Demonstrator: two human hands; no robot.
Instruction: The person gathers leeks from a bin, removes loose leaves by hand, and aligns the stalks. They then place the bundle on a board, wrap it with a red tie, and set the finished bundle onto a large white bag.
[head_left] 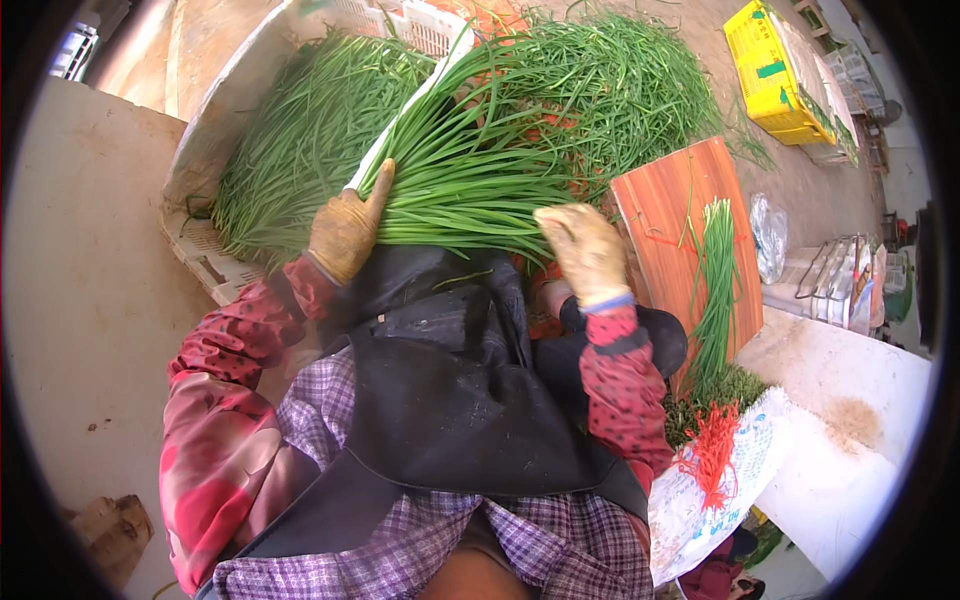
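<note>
A thick bunch of long green chive-like stalks (470, 180) lies across my lap on a dark apron (440, 380). My left hand (345, 230), in a worn tan glove, grips the cut ends of the bunch at its left side. My right hand (585, 250), also gloved, rests on the bunch's lower right edge with fingers curled over the stalks. The leaf tips fan out up and to the right.
A white crate (205, 255) at the left holds more green stalks (300, 130). A wooden board (670, 215) at the right carries a small bundle of stalks (715, 290). Red ties (712, 450) lie on a white sack (700, 500). A yellow crate (770, 70) stands far right.
</note>
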